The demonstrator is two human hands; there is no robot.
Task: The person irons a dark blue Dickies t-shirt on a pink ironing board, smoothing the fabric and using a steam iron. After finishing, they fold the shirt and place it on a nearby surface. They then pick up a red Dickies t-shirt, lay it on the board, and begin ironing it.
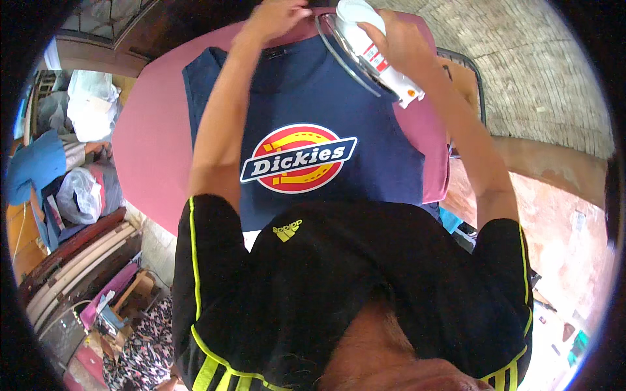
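A navy sleeveless shirt (385, 156) with a red, yellow and white printed emblem lies spread out on a pink-covered ironing board (150, 124). My right hand (405, 47) is wrapped round the handle of a white clothes iron (355, 36) at the far right of the shirt. The iron's metal-rimmed soleplate side faces left, over the shoulder and armhole area. Beyond the shirt's neckline, my left hand (277, 18) hovers close to the board's far edge. Its fingers point right, loosely extended, with nothing visible in them.
White plastic bags (91, 104) and a blue cloth (36, 166) are heaped at the left. Below them stand wooden rails (78, 267) and a patterned fabric (143, 345). A weathered wooden surface (535, 72) lies at the far right, beside a dark metal frame (479, 72).
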